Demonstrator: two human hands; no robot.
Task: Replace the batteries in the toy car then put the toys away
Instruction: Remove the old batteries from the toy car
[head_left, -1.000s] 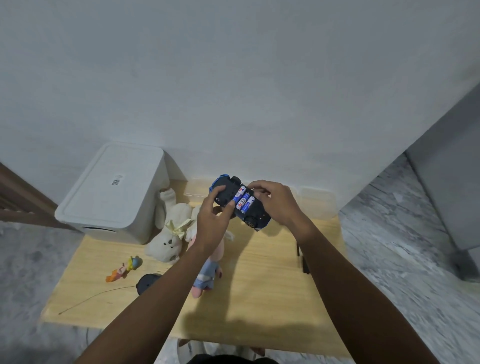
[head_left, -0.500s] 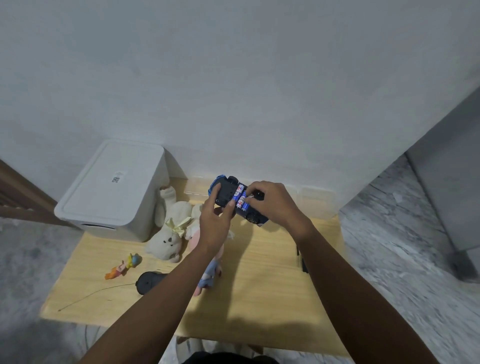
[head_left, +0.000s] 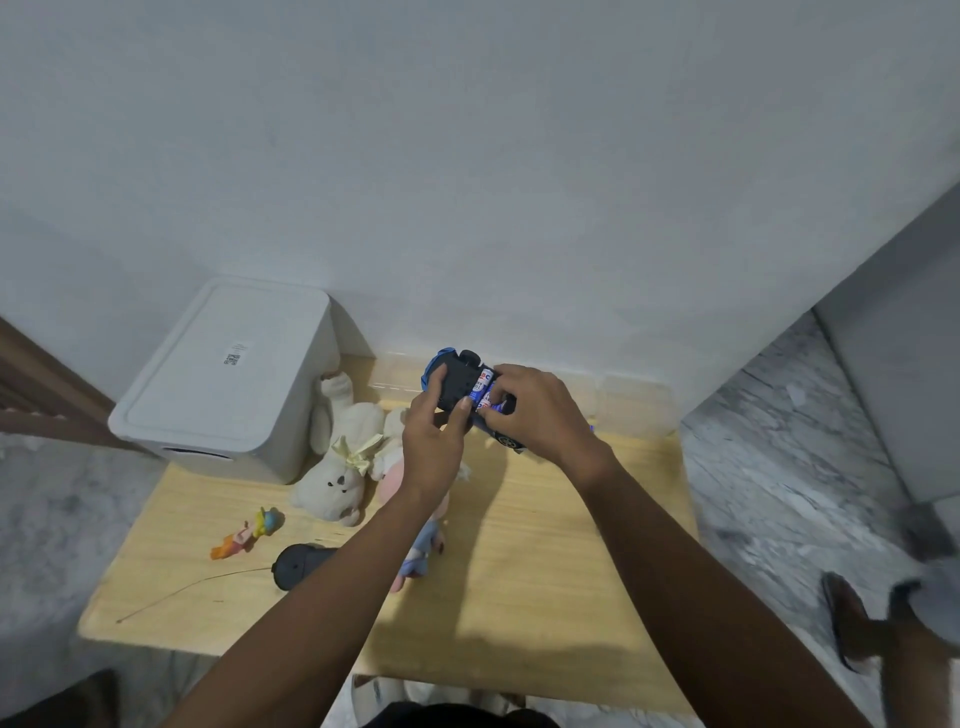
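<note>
The toy car (head_left: 457, 387) is held upside down in the air above the far edge of the table (head_left: 545, 561), its dark underside turned up and the battery bay open. 2 batteries (head_left: 480, 395) with blue and white labels are seen lying side by side in the bay; whether a 3rd slot is filled is hidden by the right hand (head_left: 540, 410).

The car is clamped by the left hand (head_left: 434, 441), thumb on the near side and fingers (head_left: 435, 382) curled over the far side. The fingers of the right hand are closed down on the batteries, apparently pressing them home.

For this step to go well, each cell should be pushed flat until it is seated against its spring and contact, with polarity checked against the bay markings. The car is best kept level so nothing rolls out before the cover is fitted. No cover can be made out.

Near the left edge, a white plush bear (head_left: 337, 467), a pink doll (head_left: 410, 499), a small orange figure (head_left: 249, 532) and a dark remote (head_left: 296, 564) with a thin wire antenna are left for storing, probably in the white lidded box (head_left: 223, 374) at the far left corner.
</note>
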